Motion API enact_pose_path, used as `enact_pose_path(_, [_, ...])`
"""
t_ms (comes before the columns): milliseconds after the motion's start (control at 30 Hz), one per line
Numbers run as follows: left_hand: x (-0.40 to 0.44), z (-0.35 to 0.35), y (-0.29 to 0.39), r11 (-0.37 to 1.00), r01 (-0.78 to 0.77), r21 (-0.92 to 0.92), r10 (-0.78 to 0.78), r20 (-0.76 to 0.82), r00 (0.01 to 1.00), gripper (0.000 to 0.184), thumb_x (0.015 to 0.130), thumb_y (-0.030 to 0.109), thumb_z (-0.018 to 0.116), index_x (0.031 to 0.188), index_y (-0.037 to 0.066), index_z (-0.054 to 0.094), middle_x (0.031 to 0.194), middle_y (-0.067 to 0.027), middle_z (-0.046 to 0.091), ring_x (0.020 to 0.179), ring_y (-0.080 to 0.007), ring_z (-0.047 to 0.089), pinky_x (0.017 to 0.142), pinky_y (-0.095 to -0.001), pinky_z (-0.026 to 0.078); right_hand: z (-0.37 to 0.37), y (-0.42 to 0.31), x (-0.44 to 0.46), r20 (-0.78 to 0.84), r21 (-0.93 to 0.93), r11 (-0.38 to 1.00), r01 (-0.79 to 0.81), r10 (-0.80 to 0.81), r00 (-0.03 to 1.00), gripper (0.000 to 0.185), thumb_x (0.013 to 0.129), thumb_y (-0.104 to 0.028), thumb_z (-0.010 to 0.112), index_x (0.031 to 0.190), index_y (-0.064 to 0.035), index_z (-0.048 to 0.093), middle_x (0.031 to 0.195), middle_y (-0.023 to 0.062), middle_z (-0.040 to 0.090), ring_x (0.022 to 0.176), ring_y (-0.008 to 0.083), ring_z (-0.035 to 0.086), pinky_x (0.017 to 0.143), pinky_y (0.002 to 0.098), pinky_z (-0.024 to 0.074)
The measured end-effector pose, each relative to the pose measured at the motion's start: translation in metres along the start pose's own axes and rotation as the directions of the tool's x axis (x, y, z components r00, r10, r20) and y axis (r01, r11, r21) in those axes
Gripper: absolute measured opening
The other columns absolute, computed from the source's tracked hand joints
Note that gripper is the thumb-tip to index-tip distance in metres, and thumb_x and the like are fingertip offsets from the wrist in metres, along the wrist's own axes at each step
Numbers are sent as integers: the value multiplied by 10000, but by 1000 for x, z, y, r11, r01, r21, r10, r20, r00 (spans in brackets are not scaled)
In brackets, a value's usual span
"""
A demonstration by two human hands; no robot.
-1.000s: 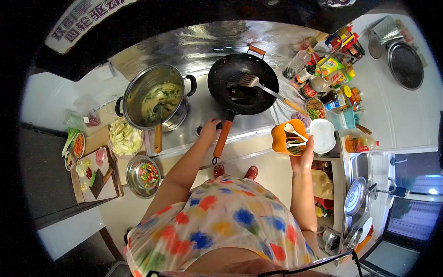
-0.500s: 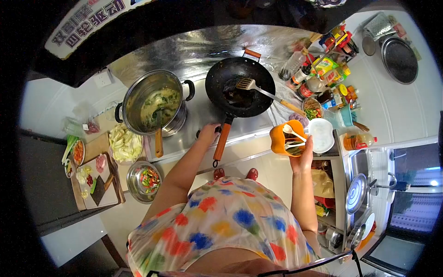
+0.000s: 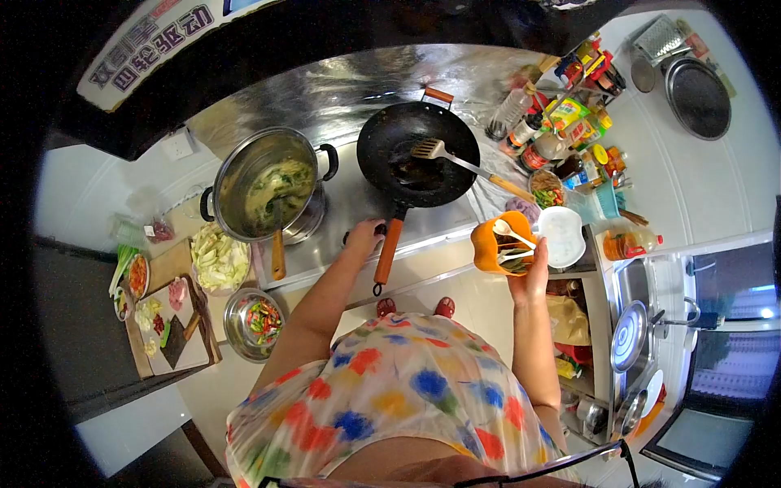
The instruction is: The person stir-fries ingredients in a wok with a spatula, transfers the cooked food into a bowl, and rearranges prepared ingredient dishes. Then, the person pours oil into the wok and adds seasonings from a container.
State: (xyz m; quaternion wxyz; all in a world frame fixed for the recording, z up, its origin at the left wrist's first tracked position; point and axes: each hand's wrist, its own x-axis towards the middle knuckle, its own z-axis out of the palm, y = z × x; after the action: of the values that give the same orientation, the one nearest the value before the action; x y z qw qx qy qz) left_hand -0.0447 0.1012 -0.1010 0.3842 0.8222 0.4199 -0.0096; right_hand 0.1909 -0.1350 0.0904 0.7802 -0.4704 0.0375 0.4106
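At the front of the stove, my left hand (image 3: 365, 237) is closed around a black stove knob (image 3: 381, 229), just left of the wok's wooden handle (image 3: 390, 250). My right hand (image 3: 530, 278) grips an orange seasoning box (image 3: 486, 250) with compartments, tilted so its inside shows; white spoons (image 3: 512, 233) stand in it. Its white lid (image 3: 561, 236) lies beside it on the counter's right end. The black wok (image 3: 386, 134) sits on the stove with a dark wet patch in its bottom. A slotted spatula (image 3: 429, 149) with a wooden handle rests across the wok's right rim.
A steel pot (image 3: 234, 175) of greenish soup with a ladle stands left. Farther left are cut cabbage (image 3: 220, 259), a steel bowl (image 3: 232, 325) of chopped peppers, and a cutting board (image 3: 195, 354) with a knife. Several bottles (image 3: 549, 150) crowd the right back; a sink (image 3: 634, 285) lies right.
The whole view has shifted slightly. Both hands keep their holds, on the knob and on the orange box.
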Motion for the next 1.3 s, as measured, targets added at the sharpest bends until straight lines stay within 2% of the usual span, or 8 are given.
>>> enact_pose_path(233, [-25,-49,56,942,-205,-266,44,-506,861,322,808,142,624,1126,119,577,1016,-96,518,867,-213,561,746,-317,466,-8,-2,7,15,4,999,-53,53,998,446,933,-408,413,1183,-50,500,1161,91,567,1057,216,548,934,367,415])
enact_pose_path(367, [-44,-59,132,679,-340,-650,176,-306,936,400,865,223,585,1238,121,481,1213,-83,443,1049,-192,493,806,-330,455,14,-15,4,163,-113,989,-92,110,981,475,944,-414,377,1215,-38,481,1178,107,555,1061,220,546,934,362,416])
enact_pose_path(500, [-55,-38,185,381,186,-906,324,319,891,696,867,449,523,1407,195,166,1360,-76,349,1202,-232,428,924,-454,415,22,-25,10,311,-216,963,-162,225,924,506,950,-407,364,1269,-19,430,1195,120,539,1071,220,545,928,361,429])
enact_pose_path(667, [-71,-35,232,233,308,-922,383,378,843,662,867,443,523,1388,218,182,1337,-56,370,1200,-250,440,895,-498,442,8,-32,35,315,-362,914,-183,304,899,569,900,-489,441,1224,-25,492,1133,110,576,975,186,574,850,305,440])
enact_pose_path(800, [-66,-18,241,180,300,-937,291,342,893,636,862,395,548,1371,227,206,1320,-47,388,1156,-245,478,850,-474,482,-13,-45,43,78,-565,799,205,-196,978,370,903,-345,505,1075,-27,583,962,57,616,894,138,579,711,265,422])
enact_pose_path(933, [-65,-7,258,164,252,-954,238,286,928,676,844,394,580,1375,225,198,1329,-49,369,1175,-237,449,842,-459,485,-30,-71,25,352,-737,406,540,-452,820,74,784,-89,650,820,-41,608,722,25,590,677,193,566,591,316,430])
enact_pose_path(1033, [-54,16,257,250,271,-930,157,315,936,655,848,400,573,1375,256,210,1344,-41,348,1175,-253,451,840,-486,485,2,-87,11,854,-493,-41,869,-216,474,113,719,-118,671,806,-67,620,749,77,605,653,250,566,599,337,445])
enact_pose_path(1300, [-57,26,268,290,310,-905,148,363,920,707,831,453,586,1382,260,188,1374,-33,309,1226,-275,384,874,-515,442,16,-78,32,758,-417,-452,789,307,576,192,657,-256,673,727,-79,643,809,108,625,751,280,610,668,372,475])
